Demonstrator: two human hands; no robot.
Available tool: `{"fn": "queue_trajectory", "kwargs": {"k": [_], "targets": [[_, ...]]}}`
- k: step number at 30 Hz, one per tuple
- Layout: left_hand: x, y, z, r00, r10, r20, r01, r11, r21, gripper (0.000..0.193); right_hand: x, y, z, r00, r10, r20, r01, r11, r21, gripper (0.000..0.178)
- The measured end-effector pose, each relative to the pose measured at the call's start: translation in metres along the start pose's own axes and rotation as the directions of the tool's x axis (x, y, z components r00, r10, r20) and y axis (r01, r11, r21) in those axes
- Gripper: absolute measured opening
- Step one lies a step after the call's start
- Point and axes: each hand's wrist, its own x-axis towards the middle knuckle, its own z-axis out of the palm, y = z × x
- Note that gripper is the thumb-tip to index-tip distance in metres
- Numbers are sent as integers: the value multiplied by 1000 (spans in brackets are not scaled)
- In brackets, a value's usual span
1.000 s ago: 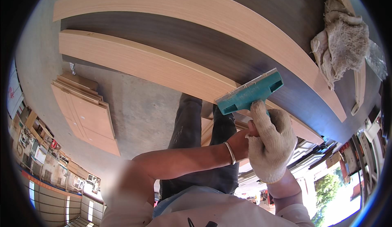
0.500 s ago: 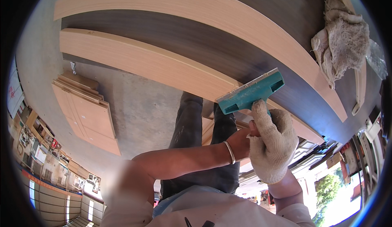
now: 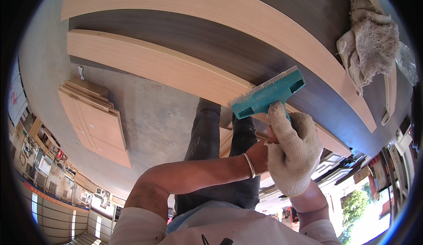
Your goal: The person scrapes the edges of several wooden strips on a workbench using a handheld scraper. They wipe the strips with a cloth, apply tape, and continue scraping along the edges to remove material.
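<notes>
My right hand (image 3: 294, 152), in an off-white knitted glove, grips the handle of a teal wide-bladed scraper (image 3: 269, 96). Its index finger lies along the handle. The blade rests across the edge of a pale wood-grain board (image 3: 154, 71), and small curled shavings cling near the blade. My bare left hand (image 3: 264, 153), with a bangle at the wrist, is tucked against the gloved hand near the scraper handle. Its fingers are mostly hidden behind the glove, so its grip does not show.
A second long pale board (image 3: 185, 0) lies farther off on the dark work surface (image 3: 198, 35). A crumpled greyish rag (image 3: 369, 46) sits at the far right. Stacked panels (image 3: 94, 123) stand on the concrete floor at left, and my legs are under the near board.
The scraper has shifted slightly left and away along the near board's edge, its right end rising a little. Both hands have moved slightly with it.
</notes>
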Motion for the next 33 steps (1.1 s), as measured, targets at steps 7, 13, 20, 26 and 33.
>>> {"fn": "queue_trajectory", "kwargs": {"k": [7,13,20,26,33], "targets": [[-2,0,-2,1000,-6,-4,6,1000,-10,49,0,-4,5,999,19,-28,-19,1000,-11,73],[-4,2,-4,1000,-11,-4,11,1000,-18,49,2,-9,4,999,34,9,-34,999,25,71],[-7,4,-7,1000,-18,-2,18,1000,-25,49,3,-12,5,998,48,-51,-49,998,-32,70],[-8,5,-8,1000,-20,-1,20,999,-32,49,6,-12,7,999,36,-6,-36,999,-3,73],[-10,3,-13,1000,-26,-3,26,999,-40,49,6,-13,0,999,30,33,-30,1000,4,77]]}}
